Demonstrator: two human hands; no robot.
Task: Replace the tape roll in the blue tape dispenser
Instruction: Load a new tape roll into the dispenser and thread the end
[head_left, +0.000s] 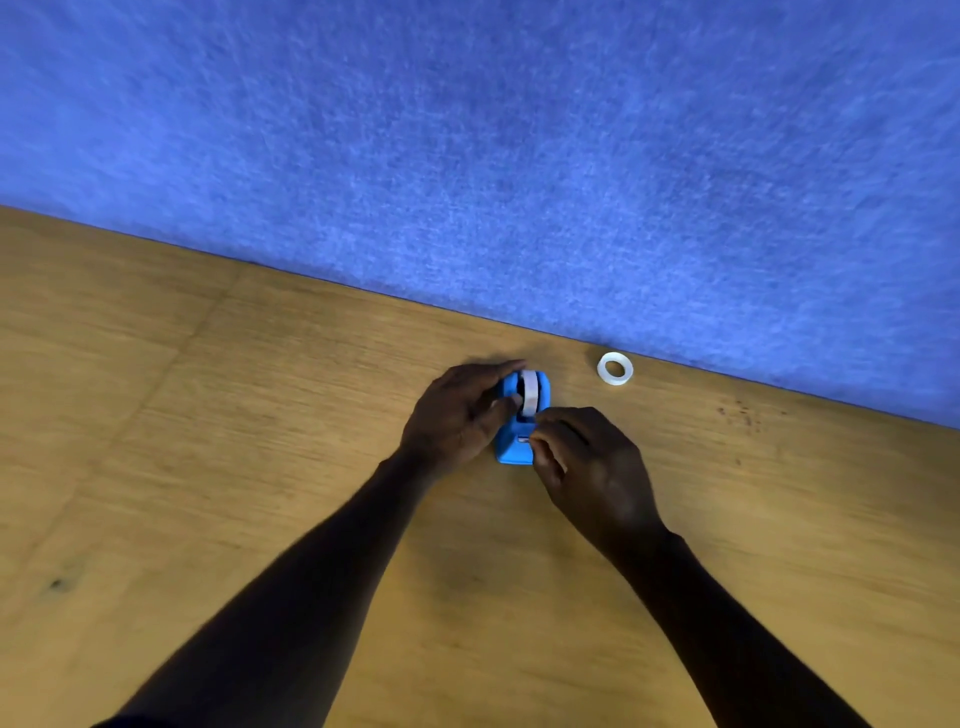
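The blue tape dispenser (517, 439) stands on the wooden table (260, 441), with a white tape roll (530, 392) sitting upright in its slot. My left hand (457, 415) grips the dispenser's left side, thumb against the roll. My right hand (587, 467) is at the dispenser's front right, with thumb and fingers pinched together by the cutter end; what they pinch is too small to make out, perhaps the tape's free end. A second, nearly bare white ring (615, 368) lies flat on the table to the right, apart from both hands.
A blue felt wall (467, 156) rises directly behind the table's far edge, close to the dispenser and the loose ring. Small dark specks (743, 413) mark the wood at the right.
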